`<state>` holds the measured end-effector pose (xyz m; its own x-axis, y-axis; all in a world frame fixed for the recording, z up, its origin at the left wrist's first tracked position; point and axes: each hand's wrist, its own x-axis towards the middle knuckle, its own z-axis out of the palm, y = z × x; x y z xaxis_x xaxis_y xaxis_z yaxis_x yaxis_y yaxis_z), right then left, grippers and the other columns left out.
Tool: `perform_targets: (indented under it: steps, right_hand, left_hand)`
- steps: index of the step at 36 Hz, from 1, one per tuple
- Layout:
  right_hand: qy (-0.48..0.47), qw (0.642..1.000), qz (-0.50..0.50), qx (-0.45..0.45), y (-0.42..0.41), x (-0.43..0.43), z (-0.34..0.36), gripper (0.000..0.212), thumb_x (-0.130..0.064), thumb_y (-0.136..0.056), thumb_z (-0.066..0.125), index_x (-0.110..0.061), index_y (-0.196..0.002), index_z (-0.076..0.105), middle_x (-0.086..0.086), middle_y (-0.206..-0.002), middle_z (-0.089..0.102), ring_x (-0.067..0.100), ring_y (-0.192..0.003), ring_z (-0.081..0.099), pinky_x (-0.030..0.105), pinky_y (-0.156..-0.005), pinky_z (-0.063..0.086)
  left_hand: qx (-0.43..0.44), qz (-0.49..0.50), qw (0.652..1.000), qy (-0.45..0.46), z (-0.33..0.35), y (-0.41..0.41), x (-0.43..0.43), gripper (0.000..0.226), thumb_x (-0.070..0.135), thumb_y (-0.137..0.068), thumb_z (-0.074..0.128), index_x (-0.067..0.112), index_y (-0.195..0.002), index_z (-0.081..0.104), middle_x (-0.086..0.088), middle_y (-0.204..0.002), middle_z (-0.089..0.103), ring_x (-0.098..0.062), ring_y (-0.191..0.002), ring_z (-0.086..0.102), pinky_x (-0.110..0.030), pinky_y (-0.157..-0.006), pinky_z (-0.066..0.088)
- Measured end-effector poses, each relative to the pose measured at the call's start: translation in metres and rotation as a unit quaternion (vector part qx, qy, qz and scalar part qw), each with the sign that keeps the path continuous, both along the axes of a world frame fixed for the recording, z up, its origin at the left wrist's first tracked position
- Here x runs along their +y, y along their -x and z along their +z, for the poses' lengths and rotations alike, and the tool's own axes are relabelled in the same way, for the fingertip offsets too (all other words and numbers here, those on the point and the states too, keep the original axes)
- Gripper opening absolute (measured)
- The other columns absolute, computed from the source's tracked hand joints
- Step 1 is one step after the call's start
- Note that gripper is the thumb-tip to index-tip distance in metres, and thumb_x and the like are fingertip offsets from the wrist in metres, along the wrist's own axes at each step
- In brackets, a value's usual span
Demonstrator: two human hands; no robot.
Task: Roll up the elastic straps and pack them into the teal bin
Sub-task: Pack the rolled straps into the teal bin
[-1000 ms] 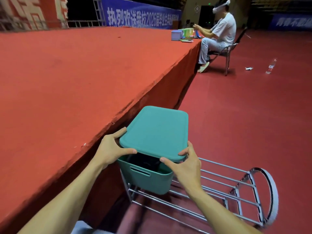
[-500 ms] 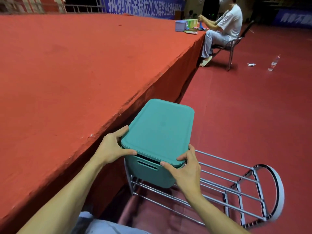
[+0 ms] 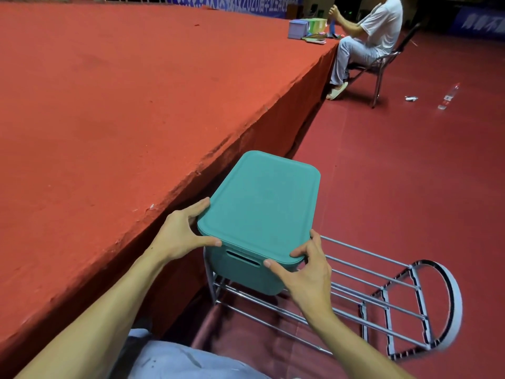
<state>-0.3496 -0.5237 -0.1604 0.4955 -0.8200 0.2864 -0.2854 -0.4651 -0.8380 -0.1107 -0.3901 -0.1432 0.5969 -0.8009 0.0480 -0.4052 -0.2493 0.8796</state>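
Teal bin [image 3: 246,272] with slot handle, matching lid [image 3: 261,205] seated flat on top, on wire rack [image 3: 377,299]

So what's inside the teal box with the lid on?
Nothing inside shows. The teal lid covers the teal bin fully, with the left hand and right hand gripping its near corners. Only a dark handle slot shows in the front wall.

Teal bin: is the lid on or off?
On. The lid sits flat on the bin, no gap showing; left hand and right hand hold its corners.
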Motion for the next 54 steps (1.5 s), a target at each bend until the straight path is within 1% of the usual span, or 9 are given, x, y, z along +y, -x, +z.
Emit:
perform_targets:
  steps: [5,13,16,20,26,34,42,47,54]
  right_hand:
    - [-0.003,1.000,0.003,0.011,0.002,0.002,-0.002,0.055,-0.027,-0.055,0.095,-0.021,-0.073,0.043,-0.012,-0.124,0.052,0.002,-0.089,0.055,0.015,-0.060,0.036]
    - [-0.001,1.000,0.014,0.020,0.003,0.001,-0.002,0.054,-0.032,-0.059,0.092,-0.021,-0.078,0.043,-0.022,-0.130,0.045,-0.007,-0.101,0.052,0.020,-0.066,0.041]
    - [-0.003,1.000,0.013,0.011,0.006,-0.005,-0.002,0.049,-0.036,-0.062,0.090,-0.023,-0.077,0.045,-0.018,-0.125,0.051,0.008,-0.090,0.055,0.020,-0.067,0.039]
    - [-0.028,0.999,0.005,0.027,0.003,-0.024,0.009,0.043,-0.042,-0.069,0.086,-0.028,-0.089,0.051,-0.016,-0.134,0.050,0.020,-0.110,0.057,0.024,-0.083,0.040]
    - [-0.002,0.979,0.081,0.185,-0.014,-0.053,0.026,0.095,-0.052,-0.066,0.086,-0.016,-0.141,0.041,0.001,-0.161,0.018,0.016,-0.145,0.030,0.027,-0.113,0.027]
    - [0.018,0.959,0.093,0.266,-0.016,-0.061,0.021,0.109,-0.070,-0.065,0.075,-0.019,-0.150,0.031,-0.003,-0.166,0.003,0.017,-0.152,0.011,0.035,-0.119,0.023]
    - [0.039,0.957,0.101,0.270,-0.029,-0.091,0.026,0.108,-0.092,-0.048,0.058,-0.025,-0.132,0.045,-0.001,-0.149,0.023,0.025,-0.147,0.022,0.044,-0.115,0.034]
    - [0.083,0.947,0.111,0.289,-0.056,-0.134,0.046,0.103,-0.078,-0.064,0.066,-0.022,-0.146,0.038,0.011,-0.162,0.004,0.028,-0.152,-0.001,0.045,-0.122,0.020]
    - [0.084,0.930,0.078,0.349,-0.088,-0.188,0.053,0.106,-0.079,-0.073,0.059,-0.019,-0.154,0.024,0.014,-0.165,-0.004,0.032,-0.152,-0.008,0.047,-0.123,0.010]
  left_hand:
    - [-0.023,-0.005,0.999,-0.025,-0.004,0.002,0.000,0.109,0.018,-0.055,0.096,0.012,-0.148,0.040,0.022,-0.144,0.035,0.004,-0.135,0.036,-0.012,-0.112,0.027]
    - [-0.030,0.000,0.998,-0.049,-0.008,0.004,0.002,0.111,0.040,-0.058,0.091,0.021,-0.152,0.035,0.024,-0.152,0.029,0.002,-0.142,0.029,-0.030,-0.121,0.025]
    - [-0.076,0.017,0.996,-0.044,-0.004,0.007,-0.001,0.101,0.055,-0.065,0.080,0.018,-0.150,0.040,0.014,-0.156,0.032,0.000,-0.142,0.029,-0.023,-0.118,0.022]
    - [-0.134,0.013,0.990,-0.045,0.010,0.009,-0.014,0.110,0.081,-0.065,0.062,0.016,-0.150,0.039,0.012,-0.159,0.026,-0.001,-0.143,0.022,-0.027,-0.118,0.020]
    - [-0.214,-0.041,0.968,-0.125,0.018,0.019,-0.047,0.131,0.092,-0.054,0.045,0.012,-0.156,0.021,0.001,-0.165,0.005,-0.019,-0.152,-0.011,-0.043,-0.124,0.006]
    - [-0.358,-0.050,0.899,-0.247,0.005,0.025,-0.058,0.154,0.106,-0.037,-0.006,0.012,-0.157,0.009,-0.001,-0.166,0.003,-0.018,-0.152,-0.009,-0.038,-0.125,-0.001]
    - [-0.356,-0.044,0.907,-0.220,0.016,0.015,-0.068,0.138,0.105,-0.047,0.014,0.012,-0.145,0.040,0.000,-0.153,0.033,-0.016,-0.144,0.026,-0.034,-0.120,0.022]
    - [-0.317,-0.068,0.920,-0.221,0.023,-0.003,-0.092,0.136,0.105,-0.050,0.014,0.010,-0.145,0.038,0.000,-0.158,0.024,-0.020,-0.152,0.003,-0.039,-0.123,0.018]
    - [-0.300,-0.094,0.912,-0.261,0.035,-0.023,-0.155,0.106,0.075,-0.079,0.056,0.008,-0.153,0.021,-0.004,-0.164,0.007,-0.021,-0.152,-0.002,-0.039,-0.124,0.008]
